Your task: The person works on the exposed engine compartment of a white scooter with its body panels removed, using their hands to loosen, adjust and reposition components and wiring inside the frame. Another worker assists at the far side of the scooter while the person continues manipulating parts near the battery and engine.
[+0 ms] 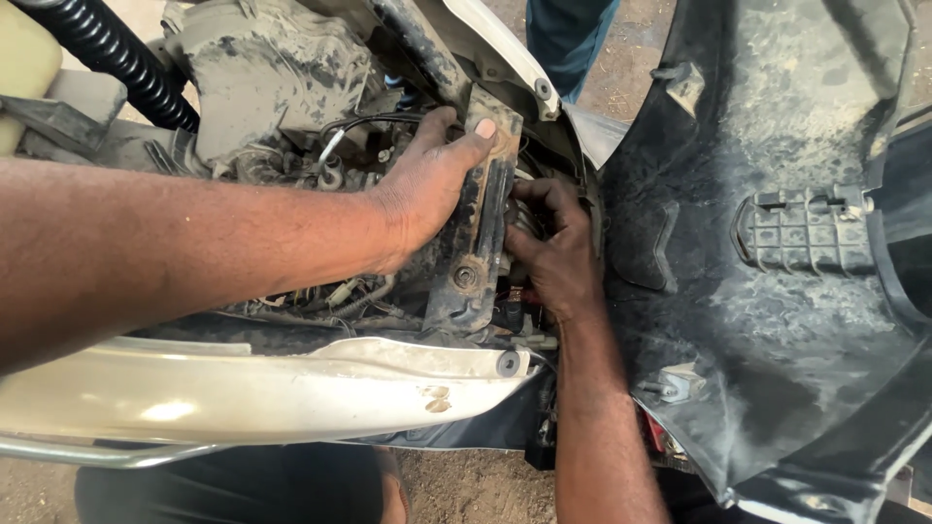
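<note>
I look down into the open body of a dusty scooter. My left hand grips a dirty black metal bracket that runs front to back inside the frame, thumb on its top end. My right hand reaches in just right of that bracket, fingers curled around a small part deep in the gap; the part itself is mostly hidden. Wires and small hoses lie under my left wrist.
A cream side panel runs below my left arm. A big black plastic inner cover, grey with dust, hangs to the right. A ribbed black hose sits top left. Another person's blue trouser leg stands behind. Dirt ground lies below.
</note>
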